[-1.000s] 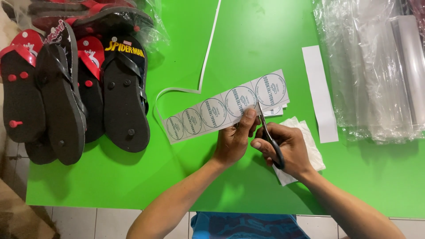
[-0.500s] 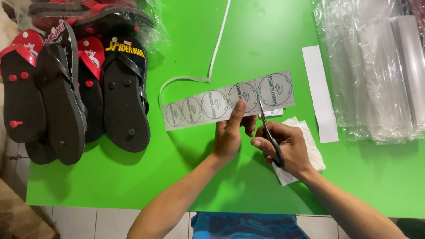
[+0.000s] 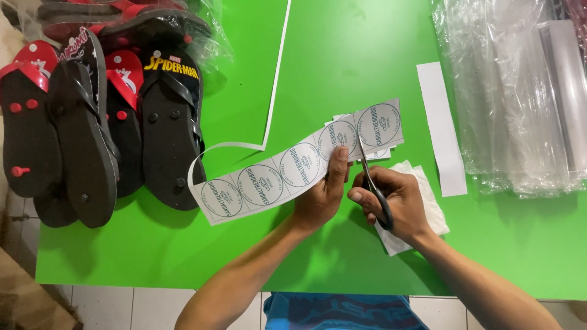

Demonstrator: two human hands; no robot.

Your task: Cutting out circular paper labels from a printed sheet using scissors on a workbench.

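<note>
Bright, even light falls from above on the green table (image 3: 342, 61). Soft shadows lie below the forearms at lower centre. White glare streaks the clear plastic bags (image 3: 520, 98) at upper right. Focus is sharp, edges slightly bowed.

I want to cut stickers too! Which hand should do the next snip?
The right hand: it already holds the scissors, blades at the label strip, while the left hand steadies the strip.

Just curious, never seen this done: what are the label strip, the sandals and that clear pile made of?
The label strip looks like thin matte paper: it bends in the left hand. The sandals seem foam rubber, dull black, with plastic-looking straps. The clear pile is probably glossy plastic bags, crinkled and shiny.
</note>
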